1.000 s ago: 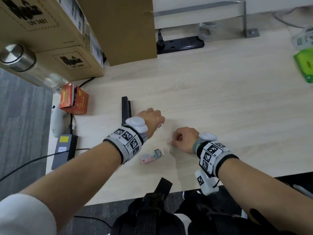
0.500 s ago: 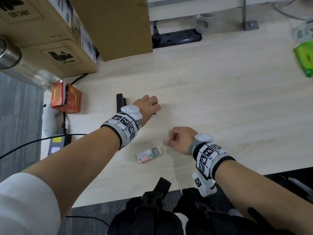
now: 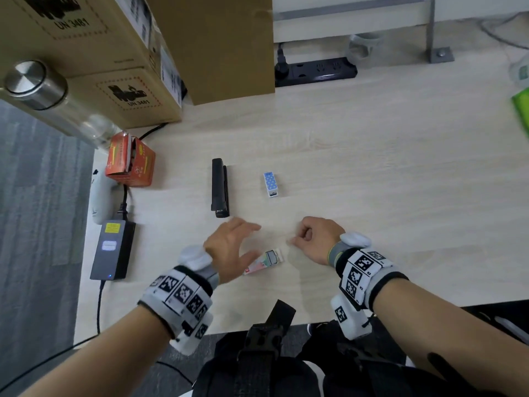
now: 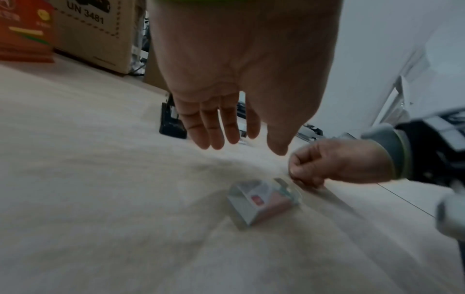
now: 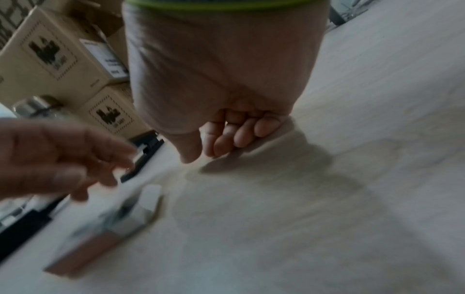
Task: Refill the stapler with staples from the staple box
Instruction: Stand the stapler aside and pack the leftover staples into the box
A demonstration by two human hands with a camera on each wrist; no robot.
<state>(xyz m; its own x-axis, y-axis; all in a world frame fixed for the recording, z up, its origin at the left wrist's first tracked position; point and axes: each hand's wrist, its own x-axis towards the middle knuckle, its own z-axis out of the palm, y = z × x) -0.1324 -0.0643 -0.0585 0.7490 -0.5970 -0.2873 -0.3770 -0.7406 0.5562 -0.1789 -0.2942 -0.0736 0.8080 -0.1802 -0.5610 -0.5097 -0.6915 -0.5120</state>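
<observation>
A black stapler [image 3: 219,187] [image 4: 171,123] [image 5: 146,157] lies closed on the wooden table [image 3: 372,167]. To its right stands a small blue dotted staple box [image 3: 271,184]. A pink and white staple box [image 3: 266,260] [image 4: 261,201] [image 5: 113,228] lies nearer me with its end flap open. My left hand [image 3: 253,240] [image 4: 247,149] [image 5: 105,179] hovers above the pink box, fingers spread, holding nothing. My right hand [image 3: 297,239] [image 4: 293,171] [image 5: 201,157] rests on the table right of that box, fingers curled and thumb against forefinger. I see nothing plainly between them.
Cardboard boxes [image 3: 86,53] fill the back left, with a metal-capped bottle [image 3: 37,84] in front. An orange carton [image 3: 131,164] and a power adapter [image 3: 113,250] sit along the left edge. A power strip [image 3: 317,71] lies at the back, a green packet [image 3: 522,110] far right.
My left hand has drawn back from beside the stapler toward me and opened, leaving the blue dotted box uncovered on the table. The right hand stays curled in about the same place.
</observation>
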